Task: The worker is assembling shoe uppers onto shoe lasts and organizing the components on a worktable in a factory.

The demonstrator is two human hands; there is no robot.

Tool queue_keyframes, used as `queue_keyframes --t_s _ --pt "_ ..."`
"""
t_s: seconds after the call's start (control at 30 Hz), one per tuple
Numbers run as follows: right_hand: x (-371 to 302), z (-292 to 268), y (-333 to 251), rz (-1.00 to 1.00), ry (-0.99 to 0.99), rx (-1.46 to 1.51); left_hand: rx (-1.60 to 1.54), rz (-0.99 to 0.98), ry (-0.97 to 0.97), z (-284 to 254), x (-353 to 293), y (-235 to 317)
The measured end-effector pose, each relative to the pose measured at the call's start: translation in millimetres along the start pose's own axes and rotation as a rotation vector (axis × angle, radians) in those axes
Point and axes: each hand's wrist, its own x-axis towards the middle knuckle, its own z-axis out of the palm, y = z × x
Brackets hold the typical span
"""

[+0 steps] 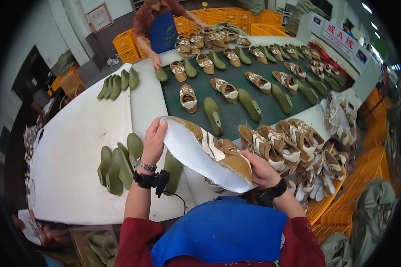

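Blue apron (220, 229) below — left hand (153, 143) clasping one end of brown-white shoe (205, 161), right hand (263, 171) curled round other.

Olive-green shoe lasts (114, 178) lie in near and far clusters on a broad white tabletop (75, 147). Alongside, a dark green work surface (232, 118) carries spaced rows of brown-and-white shoes (188, 99) interspersed with more green lasts (212, 115), while further shoes (272, 147) stand packed side by side on the pale ledge (309, 113) bordering its near right edge.

Both hands (154, 141) (263, 171) hold a brown shoe (216, 151), underside (200, 160) apparently ridged.
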Motion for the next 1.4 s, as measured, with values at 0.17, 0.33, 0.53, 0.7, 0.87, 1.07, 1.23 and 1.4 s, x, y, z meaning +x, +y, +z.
queue_keyframes --t_s 0.17,0.33,0.53,0.7,0.87,1.07,1.23,1.4 --pt "3.7 7.8 2.8 -0.485 0.277 -0.683 -0.052 -0.233 0.068 32.5 -11.1 5.8" --pt "14.4 43.8 12.1 -1.039 0.299 -1.683 -0.006 -0.258 -0.258 90.4 -39.9 -35.5" --pt "13.4 39.1 -1.8 -0.961 0.305 -1.397 -0.069 -0.227 -0.033 103.2 -40.2 -43.4" --pt "20.5 35.4 -17.1 -0.91 0.433 -1.369 0.069 -0.086 -0.185 105.7 -45.0 -45.4" --pt "13.5 25.8 -12.3 -0.954 0.413 -1.52 0.817 0.433 -0.13 126.2 -31.4 -9.4" --pt "9.1 27.5 3.6 -0.984 0.344 -1.413 0.779 0.501 -0.071 117.5 -45.1 -3.6" --pt "13.7 25.4 15.3 -0.965 0.432 -1.441 0.822 0.571 -0.11 122.6 -49.0 -1.7" --pt "15.1 27.5 13.6 -0.912 0.283 -1.339 0.785 0.571 -0.063 110.0 -47.8 -25.7"
